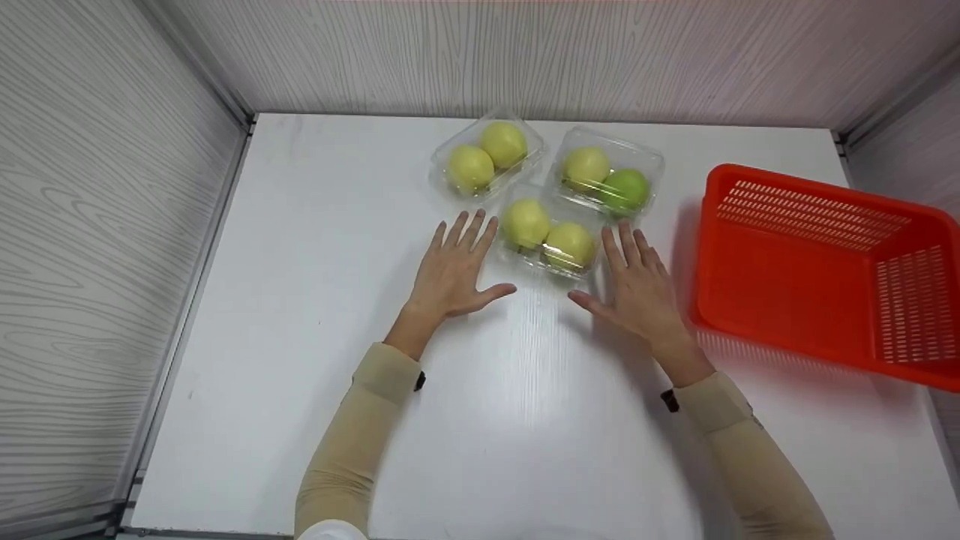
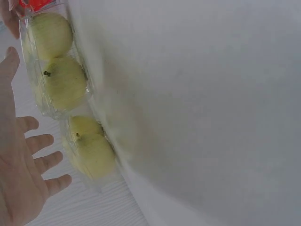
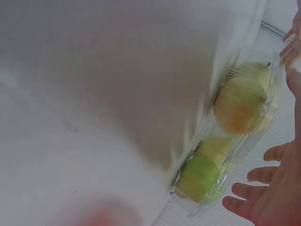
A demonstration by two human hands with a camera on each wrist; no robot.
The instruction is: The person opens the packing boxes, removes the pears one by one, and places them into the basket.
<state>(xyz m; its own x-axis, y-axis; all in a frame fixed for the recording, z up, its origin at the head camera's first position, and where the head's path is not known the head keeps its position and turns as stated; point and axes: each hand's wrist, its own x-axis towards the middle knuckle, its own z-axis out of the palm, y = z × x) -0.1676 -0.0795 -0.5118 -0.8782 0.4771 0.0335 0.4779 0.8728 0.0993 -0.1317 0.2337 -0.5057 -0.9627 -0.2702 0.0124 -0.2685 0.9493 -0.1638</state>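
Observation:
Three clear plastic clamshell boxes stand on the white table, each with two round fruits that look like pears or apples. The nearest box (image 1: 556, 255) holds two yellow fruits (image 1: 527, 223). My left hand (image 1: 450, 281), fingers spread and straight, is just left of this box. On its other side, my right hand (image 1: 641, 292) is spread too, its fingertips close to the box's right edge; whether they touch I cannot tell. Behind are a box with two yellow fruits (image 1: 470, 169) and a box with one yellow and one green fruit (image 1: 626, 190). Neither hand holds anything.
A red plastic basket (image 1: 787, 281) with slotted sides stands on the right of the table (image 1: 315, 247), beside my right hand. Pale wood-grain panels (image 1: 450, 60) rise at the back and on both sides.

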